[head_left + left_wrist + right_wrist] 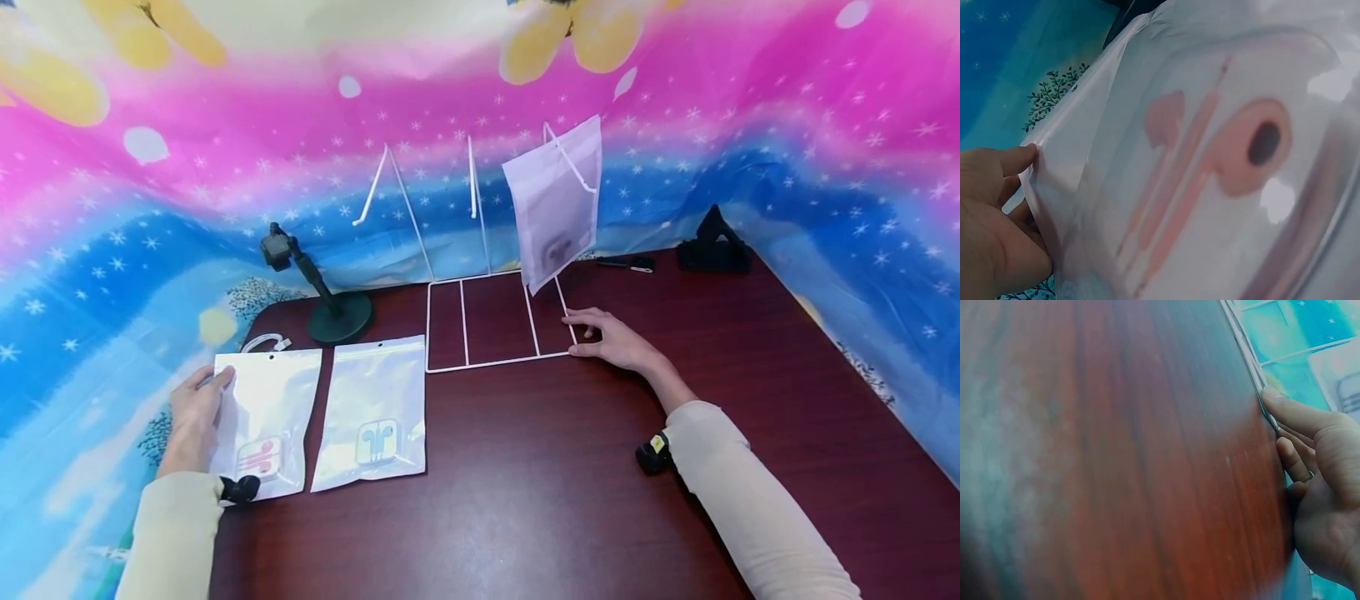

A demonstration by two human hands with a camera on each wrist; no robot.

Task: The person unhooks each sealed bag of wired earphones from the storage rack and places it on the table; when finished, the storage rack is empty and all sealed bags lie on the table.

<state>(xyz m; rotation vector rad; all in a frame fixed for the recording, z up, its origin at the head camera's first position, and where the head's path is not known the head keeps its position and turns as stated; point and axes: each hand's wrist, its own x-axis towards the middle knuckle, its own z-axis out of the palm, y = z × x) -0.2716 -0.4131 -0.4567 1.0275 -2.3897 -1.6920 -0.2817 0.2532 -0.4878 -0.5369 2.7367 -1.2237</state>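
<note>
A cloth backdrop printed in pink, blue and yellow (427,50) stands behind a dark red-brown wooden table (525,483). On the table sits a white wire rack with upright hooks (487,364); from its rightmost hook hangs a translucent whitish plastic pouch (558,200), tilted. Left of the rack, a flat white plastic pouch (371,383) lies just beside a second white plastic pouch (273,400) at the table's left side. Behind them is a dark green round-based stand (341,317). The left hand (197,408) pinches the second pouch's left edge between thumb and fingers; the right hand (618,342) has thumb and fingers clamped on the rack's front right corner. A black angular holder (712,250) sits at the back right. Smallest are a clear square case of blue earphones (377,442) in the flat pouch and one of pink earphones (258,458) in the gripped pouch.
</note>
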